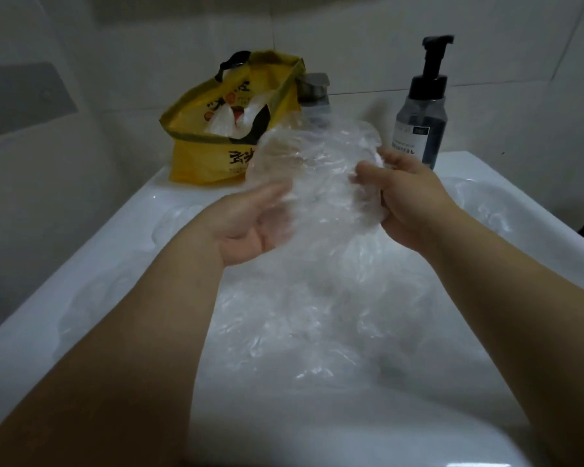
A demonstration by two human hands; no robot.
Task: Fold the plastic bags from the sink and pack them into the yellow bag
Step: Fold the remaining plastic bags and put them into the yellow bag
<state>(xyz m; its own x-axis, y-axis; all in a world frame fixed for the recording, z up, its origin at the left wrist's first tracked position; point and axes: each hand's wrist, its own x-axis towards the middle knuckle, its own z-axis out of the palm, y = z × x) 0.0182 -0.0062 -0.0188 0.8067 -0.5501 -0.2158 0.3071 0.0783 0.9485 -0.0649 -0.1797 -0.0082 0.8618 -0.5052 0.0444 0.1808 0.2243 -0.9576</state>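
- Plastic, thin and crinkled, fills the middle of the view: one clear plastic bag [317, 176] is held up above the sink [81, 281], between the two hands.
- The left hand [250, 224] lies palm up under the bag's lower left side. Its fingers are stretched out nearly straight and spread loosely against the film, supporting it rather than closing on it.
- The right hand [408, 197] grips the bag's right edge. Its thumb presses on the near face and its fingers curl round behind, so the film is bunched in its grasp.
- Both forearms are bare and reach in from the bottom of the frame.
- Below the hands, a heap of loose bags [317, 315], also clear and crumpled, fills the white basin; how many there are cannot be told.
- The yellow bag [196, 163] stands open on the sink's back left corner, near the held bag's upper left side. It has black printed characters and a dark handle at its far rim.
- Inside it lie some whitish packed bags [226, 119], visible through the open mouth.
- A metal tap [312, 89] rises behind the held bag, just right of the yellow bag, its lower part seen through the film.
- A dark pump bottle [422, 119] stands upright on the back rim to the right, close behind the right hand.
- Pale wall tiles [351, 35] back the whole scene.
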